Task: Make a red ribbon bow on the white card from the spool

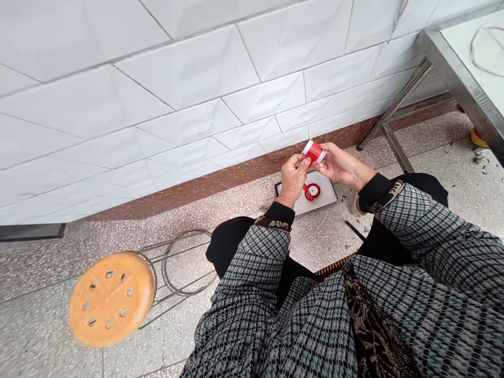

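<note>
Both my hands are raised in front of the wall and hold a short white cylinder [322, 155] with a red band, which looks like tape, around its middle. My left hand [293, 176] pinches the near-left side with thumb and fingers closed on the red part. My right hand [342, 164] grips the other end, its thumb and fingers around the white rim. Below them a roll of red tape [314, 192] lies on a white board with a dark edge [325, 201]. A red strip shows between the roll and my left hand; whether it joins the cylinder I cannot tell.
On the left stands a stool with a round orange seat [112, 299] and metal legs. A metal-framed table [449, 68] is at the right, with a red and yellow object [479, 139] beneath it. White wall tiles [205, 68] rise ahead. Small dark scraps are scattered on the floor.
</note>
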